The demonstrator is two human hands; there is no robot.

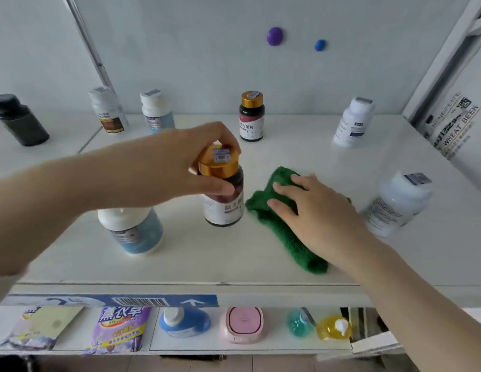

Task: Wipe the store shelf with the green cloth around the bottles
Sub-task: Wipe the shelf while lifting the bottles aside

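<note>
— Where do we have the green cloth [283,234]?
— On the white shelf [207,261], just at 3 o'clock of the gold-capped brown bottle [223,204]. Our right hand [310,208] lies flat on it, fingers [285,187] straight and pressing down.
— And our left hand [180,162]?
— Its fingers curl round that bottle's gold cap from above. We cannot tell whether the base touches the shelf.
— Neighbours?
— A white-capped blue bottle [133,230] at 8 o'clock of it and a white bottle [395,206] at 3 o'clock of the cloth, apart.
</note>
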